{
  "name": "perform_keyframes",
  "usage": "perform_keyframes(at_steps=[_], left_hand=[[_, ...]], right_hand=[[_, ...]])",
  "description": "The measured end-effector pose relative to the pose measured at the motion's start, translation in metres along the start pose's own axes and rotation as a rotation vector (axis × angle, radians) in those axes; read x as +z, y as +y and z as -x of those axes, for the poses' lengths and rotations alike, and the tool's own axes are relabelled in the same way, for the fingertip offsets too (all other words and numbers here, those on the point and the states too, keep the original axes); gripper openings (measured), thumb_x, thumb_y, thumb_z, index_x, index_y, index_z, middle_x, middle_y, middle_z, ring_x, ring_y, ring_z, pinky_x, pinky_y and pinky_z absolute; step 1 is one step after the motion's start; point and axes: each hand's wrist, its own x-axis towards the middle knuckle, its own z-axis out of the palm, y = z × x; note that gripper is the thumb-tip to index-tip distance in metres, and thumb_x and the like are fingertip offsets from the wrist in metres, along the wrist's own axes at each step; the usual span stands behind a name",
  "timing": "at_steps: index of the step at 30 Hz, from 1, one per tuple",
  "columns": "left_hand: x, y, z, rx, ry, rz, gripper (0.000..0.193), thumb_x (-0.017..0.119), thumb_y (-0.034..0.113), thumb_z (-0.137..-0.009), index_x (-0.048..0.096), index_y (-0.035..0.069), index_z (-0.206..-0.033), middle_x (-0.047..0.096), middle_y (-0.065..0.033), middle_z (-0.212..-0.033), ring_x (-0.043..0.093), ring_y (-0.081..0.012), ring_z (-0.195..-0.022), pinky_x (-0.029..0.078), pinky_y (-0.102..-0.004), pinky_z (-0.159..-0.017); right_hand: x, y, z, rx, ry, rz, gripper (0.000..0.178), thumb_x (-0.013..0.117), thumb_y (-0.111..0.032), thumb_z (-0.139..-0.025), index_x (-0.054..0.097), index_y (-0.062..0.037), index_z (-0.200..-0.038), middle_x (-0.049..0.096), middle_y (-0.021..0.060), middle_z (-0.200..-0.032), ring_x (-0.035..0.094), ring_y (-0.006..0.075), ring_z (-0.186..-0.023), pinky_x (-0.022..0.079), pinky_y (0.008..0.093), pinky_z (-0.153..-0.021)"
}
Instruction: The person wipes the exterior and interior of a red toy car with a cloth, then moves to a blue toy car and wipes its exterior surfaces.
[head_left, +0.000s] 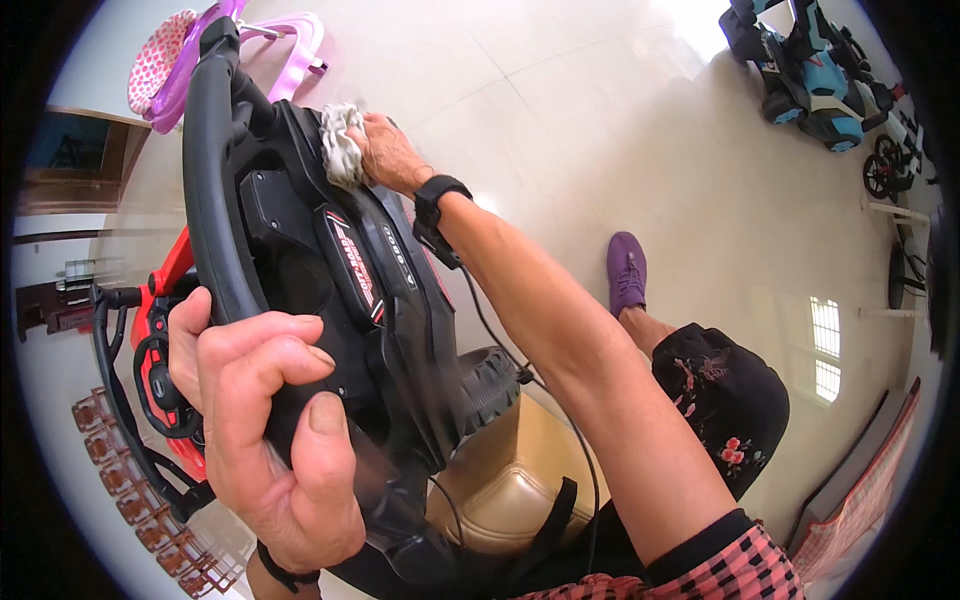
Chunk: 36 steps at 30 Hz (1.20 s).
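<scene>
Black ride-on toy car (408, 325) beside the gold padded stool (490, 495); left hand (275, 430) curled round its bar (212, 180), probably bracing it — palm hidden. Right hand (392, 155) closed on a bunched grey-white cloth (342, 148) against the car's far end — fingertips unclear. Tire (493, 385) partly hidden.

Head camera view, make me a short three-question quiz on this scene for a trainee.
1. Which hand holds the cloth?
2. True or false: the shoe on the floor is green.
3. Where is the left hand? a) on the gold stool; b) at the black bar; c) on the blue toy car.

Key:
1. The right hand.
2. False; it is purple.
3. b
</scene>
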Motion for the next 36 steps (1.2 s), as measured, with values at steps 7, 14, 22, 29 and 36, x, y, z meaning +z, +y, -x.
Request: perform_keyframes(at_steps=[7,14,22,29,36], left_hand=[[0.012,0.008,-0.005,-0.010,0.035,0.036,0.014,0.053,0.006,-0.074,0.056,0.003,-0.087,0.060,-0.0110,-0.093,0.052,-0.0236,-0.096,0.020,-0.0496,-0.112],[0.014,0.008,-0.003,0.008,0.077,0.103,0.013,0.054,0.001,-0.076,0.056,0.003,-0.089,0.060,-0.0084,-0.092,0.050,-0.0222,-0.100,0.021,-0.0457,-0.112],[0.011,0.001,0.001,0.030,0.102,0.095,0.007,0.054,0.002,-0.085,0.057,0.005,-0.090,0.059,-0.0036,-0.092,0.047,-0.0216,-0.106,0.022,-0.0410,-0.112],[0.015,-0.006,0.005,0.039,0.111,0.105,0.005,0.056,0.008,-0.091,0.059,0.005,-0.092,0.060,-0.0002,-0.092,0.043,-0.0233,-0.116,0.023,-0.0406,-0.111],[0.019,-0.017,0.008,0.044,0.135,0.113,0.007,0.056,0.011,-0.091,0.060,0.005,-0.093,0.060,-0.0012,-0.093,0.041,-0.0267,-0.117,0.025,-0.0420,-0.110]], right_hand=[[-0.038,0.072,0.063,-0.068,-0.352,0.352,0.038,0.048,-0.034,-0.095,0.059,0.0020,-0.100,0.061,0.0269,-0.094,0.058,0.0460,-0.092,0.046,0.0512,-0.082],[-0.058,0.031,0.120,0.425,-0.297,0.072,0.045,0.054,-0.039,-0.089,0.062,0.0050,-0.087,0.063,0.0323,-0.091,0.061,0.0479,-0.089,0.048,0.0502,-0.080],[-0.064,-0.012,0.196,0.433,-0.322,0.018,0.041,0.053,-0.036,-0.090,0.058,0.0043,-0.083,0.061,0.0305,-0.086,0.059,0.0468,-0.085,0.046,0.0515,-0.076],[-0.075,-0.061,0.203,0.315,-0.405,0.150,0.042,0.057,-0.034,-0.084,0.061,0.0065,-0.075,0.061,0.0310,-0.074,0.061,0.0468,-0.071,0.048,0.0503,-0.066],[-0.097,-0.119,0.225,0.213,-0.778,0.136,0.047,0.058,-0.037,-0.085,0.059,0.0095,-0.077,0.058,0.0289,-0.068,0.058,0.0405,-0.063,0.047,0.0476,-0.062]])
